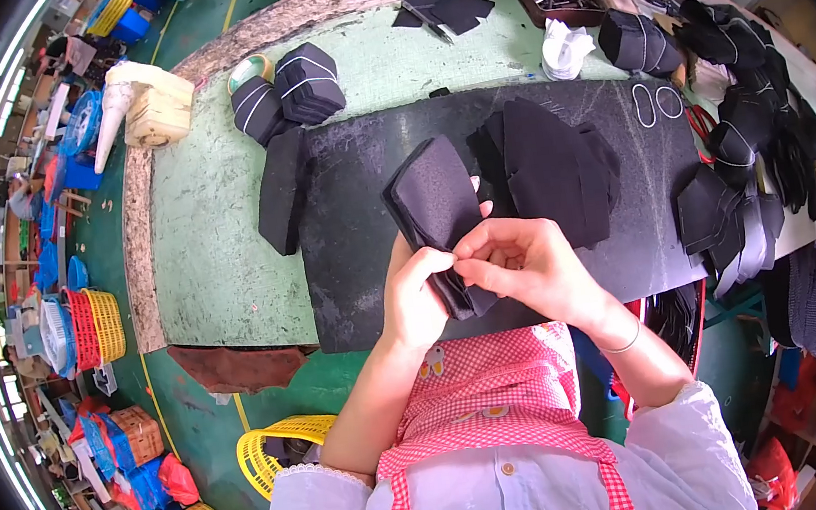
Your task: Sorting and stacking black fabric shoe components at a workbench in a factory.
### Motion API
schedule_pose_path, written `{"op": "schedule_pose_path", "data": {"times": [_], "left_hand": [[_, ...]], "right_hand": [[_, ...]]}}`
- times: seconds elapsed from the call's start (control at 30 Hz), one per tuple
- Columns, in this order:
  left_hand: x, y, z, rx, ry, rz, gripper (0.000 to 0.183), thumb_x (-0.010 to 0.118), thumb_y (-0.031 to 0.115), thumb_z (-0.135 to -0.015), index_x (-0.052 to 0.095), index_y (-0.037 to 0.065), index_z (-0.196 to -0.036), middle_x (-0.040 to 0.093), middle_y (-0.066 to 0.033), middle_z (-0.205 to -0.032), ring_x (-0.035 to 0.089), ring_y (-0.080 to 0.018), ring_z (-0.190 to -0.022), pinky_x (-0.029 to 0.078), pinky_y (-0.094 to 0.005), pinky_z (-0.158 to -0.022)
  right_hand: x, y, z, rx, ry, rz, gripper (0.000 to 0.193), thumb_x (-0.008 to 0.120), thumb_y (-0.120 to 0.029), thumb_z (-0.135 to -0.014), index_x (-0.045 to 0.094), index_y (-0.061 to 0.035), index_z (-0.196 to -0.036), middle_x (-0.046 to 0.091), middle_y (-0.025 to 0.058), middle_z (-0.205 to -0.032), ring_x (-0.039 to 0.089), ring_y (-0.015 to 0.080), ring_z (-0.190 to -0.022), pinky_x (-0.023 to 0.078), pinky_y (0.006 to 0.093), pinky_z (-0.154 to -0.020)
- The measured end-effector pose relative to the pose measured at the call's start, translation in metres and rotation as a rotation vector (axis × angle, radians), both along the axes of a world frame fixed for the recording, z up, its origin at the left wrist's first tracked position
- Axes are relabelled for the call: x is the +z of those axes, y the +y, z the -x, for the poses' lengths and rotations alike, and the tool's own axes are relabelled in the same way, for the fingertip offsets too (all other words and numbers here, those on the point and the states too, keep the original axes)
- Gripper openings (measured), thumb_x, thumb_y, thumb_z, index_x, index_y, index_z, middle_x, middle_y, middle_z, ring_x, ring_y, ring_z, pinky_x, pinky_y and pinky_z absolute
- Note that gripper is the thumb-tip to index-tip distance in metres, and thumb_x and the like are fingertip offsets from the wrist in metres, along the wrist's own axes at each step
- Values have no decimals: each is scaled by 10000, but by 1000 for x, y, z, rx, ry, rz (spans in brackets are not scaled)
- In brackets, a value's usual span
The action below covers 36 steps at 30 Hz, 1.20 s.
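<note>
My left hand (415, 299) grips a stack of dark foam-like cut pieces (433, 192), its thumb on the near side and fingertips showing at the far edge. The stack is tilted up over the black mat (362, 290). My right hand (525, 262) is closed in a pinch beside the left thumb, at the stack's edge; what lies between its fingertips is too small to make out. Just right of the stack lie loose black cut pieces (560, 172). Another pile of black pieces (284, 193) rests at the mat's left edge.
Tied black bundles (310, 83) stand beside a tape roll (251, 71) at the back left. Scissors (437, 25) and a tool box (560, 1) lie at the back. White rings (658, 104) rest on the mat's right. A wooden block (158, 107) sits at the table's left corner.
</note>
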<state>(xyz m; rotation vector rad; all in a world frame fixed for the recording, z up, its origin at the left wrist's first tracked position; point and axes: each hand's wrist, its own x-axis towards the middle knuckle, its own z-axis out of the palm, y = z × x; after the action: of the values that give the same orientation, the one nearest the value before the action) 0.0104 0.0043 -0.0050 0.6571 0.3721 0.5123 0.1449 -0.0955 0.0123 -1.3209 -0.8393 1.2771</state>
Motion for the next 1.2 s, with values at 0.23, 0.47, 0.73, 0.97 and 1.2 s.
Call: {"op": "schedule_pose_path", "data": {"times": [0.23, 0.47, 0.73, 0.97, 1.2], "left_hand": [[4, 5, 0, -2, -21, -93, 650, 405, 43, -766, 421, -109, -1398, 524, -218, -1402, 533, -289, -1292, 415, -396, -1100], [-7, 33, 26, 148, -3, 126, 630, 463, 116, -795, 406, -47, -1401, 534, -205, -1371, 568, -325, -1187, 495, -502, -984], [0, 5, 2, 72, 4, 85, 640, 453, 51, -810, 354, -51, -1435, 471, -210, -1434, 513, -334, -1290, 423, -456, -1093], [6, 8, 7, -60, 6, 67, 712, 429, 11, -715, 381, -90, -1418, 488, -221, -1440, 505, -289, -1317, 397, -377, -1112], [1, 40, 44, 219, 44, 127, 760, 472, 112, -711, 364, 16, -1456, 423, -231, -1487, 510, -333, -1272, 478, -529, -1014]], "right_hand": [[-5, 1, -9, -118, 96, -60, 50, 674, -5, -884, 651, 28, -914, 639, 0, -802, 586, 38, -705, 499, 198, -648], [-6, -20, -76, -400, -411, 158, 114, 632, -63, -857, 613, 28, -924, 645, 10, -734, 597, 71, -633, 486, 233, -586], [27, -7, -12, -106, -503, -30, 204, 778, -183, -848, 655, -27, -896, 582, 36, -664, 528, 84, -592, 444, 278, -563], [-3, -1, -22, -143, -105, -125, 129, 664, -59, -928, 595, -15, -828, 502, -76, -699, 442, 1, -637, 367, 190, -554], [7, -24, -89, -346, -853, 227, 170, 734, -79, -786, 577, -16, -800, 572, 60, -700, 526, 115, -576, 432, 273, -545]]}}
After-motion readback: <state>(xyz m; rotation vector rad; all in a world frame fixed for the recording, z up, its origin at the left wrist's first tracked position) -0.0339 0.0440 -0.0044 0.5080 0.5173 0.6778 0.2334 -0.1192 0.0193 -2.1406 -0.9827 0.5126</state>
